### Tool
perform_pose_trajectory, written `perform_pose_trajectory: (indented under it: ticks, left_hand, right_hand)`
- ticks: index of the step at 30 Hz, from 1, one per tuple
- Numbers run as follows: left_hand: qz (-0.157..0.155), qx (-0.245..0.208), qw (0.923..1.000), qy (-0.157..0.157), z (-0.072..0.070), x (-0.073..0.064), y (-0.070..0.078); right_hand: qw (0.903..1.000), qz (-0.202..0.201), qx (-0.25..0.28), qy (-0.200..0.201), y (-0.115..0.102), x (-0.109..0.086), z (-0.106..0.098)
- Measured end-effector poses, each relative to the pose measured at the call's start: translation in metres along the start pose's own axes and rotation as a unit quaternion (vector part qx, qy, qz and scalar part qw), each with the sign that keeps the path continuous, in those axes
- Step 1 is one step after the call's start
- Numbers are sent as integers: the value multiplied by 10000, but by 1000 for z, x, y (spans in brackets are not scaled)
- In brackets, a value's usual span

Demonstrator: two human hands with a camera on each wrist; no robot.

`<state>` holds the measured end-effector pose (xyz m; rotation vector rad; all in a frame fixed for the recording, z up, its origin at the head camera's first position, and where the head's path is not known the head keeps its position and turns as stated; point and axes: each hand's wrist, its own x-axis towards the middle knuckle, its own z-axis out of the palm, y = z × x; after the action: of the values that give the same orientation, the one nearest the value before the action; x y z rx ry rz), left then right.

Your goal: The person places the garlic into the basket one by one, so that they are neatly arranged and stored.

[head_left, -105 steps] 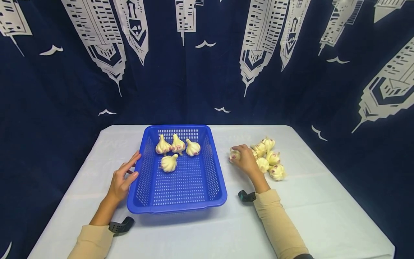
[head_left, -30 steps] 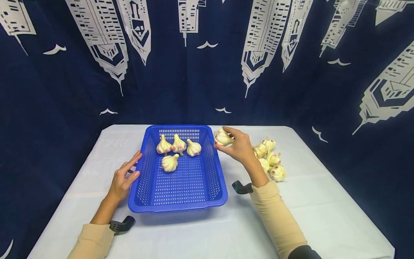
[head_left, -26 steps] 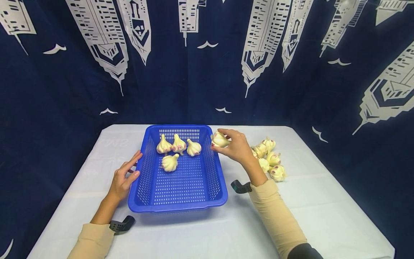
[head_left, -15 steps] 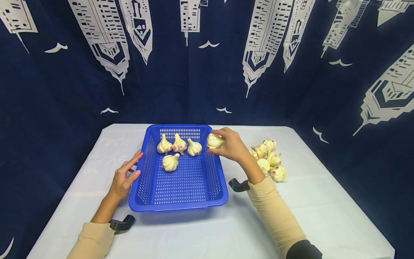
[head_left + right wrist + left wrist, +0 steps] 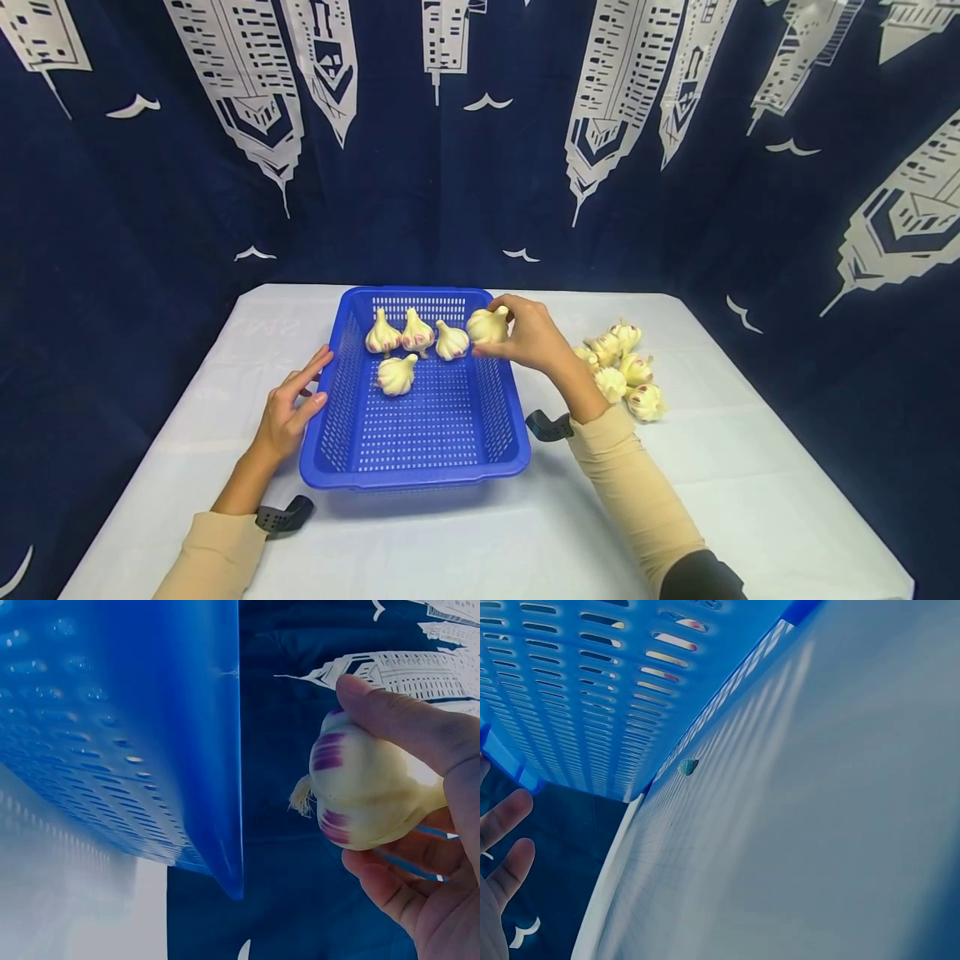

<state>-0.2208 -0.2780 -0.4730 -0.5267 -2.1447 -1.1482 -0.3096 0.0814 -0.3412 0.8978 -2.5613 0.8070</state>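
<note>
While one garlic bulb (image 5: 488, 326) is gripped by the right hand (image 5: 531, 335), the blue basket (image 5: 412, 481) is touched by the left hand (image 5: 283, 414)

The gripped bulb is clamped between the thumb and fingers, its stem turned toward the palm and its tuft of roots toward the basket, as shown in the right wrist view. Purple streaks are seen on its pale skin. It is held at the basket's right rim, toward the far corner; its exact height over that rim is hard to judge.

Four bulbs are contained in the basket. Three bulbs (image 5: 417, 333) are lined up side by side near the far wall, two with stems upward and the rightmost tilted leftward. A fourth bulb (image 5: 395, 376) is tilted in front of them. The left rim is met by the left hand's fingertips, the fingers being extended and the thumb set apart.

To the right of the basket, a loose pile of bulbs (image 5: 636, 368), at least six, is gathered on the white-covered table (image 5: 735, 508). Beige sleeves (image 5: 637, 492) and dark wrist devices (image 5: 285, 515) are worn on both arms. Behind the table, a navy cloth (image 5: 450, 192) is hung, printed with upside-down white buildings and small birds.
</note>
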Motion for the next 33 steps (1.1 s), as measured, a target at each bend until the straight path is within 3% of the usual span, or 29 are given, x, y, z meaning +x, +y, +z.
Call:
perform_pose_trajectory:
  ticks: [6,18,27,33]
  left_hand:
    - [-41,-34,10000,-7,-1,-1,1]
    - [50,11,10000,2,-2,0,-2]
    - [81,-98,9999,-47,-1,1,-4]
    - [74,-93,9999,-25,-2,2,-2]
  right_hand:
    - [9997,-232,-117,46,0,3,1]
    - [9989,-186,131,-399,-22,20,-5]
    - [9952,-207,386,-878,-36,34,10]
    - [9927,1,449,-1115,-42,46,18]
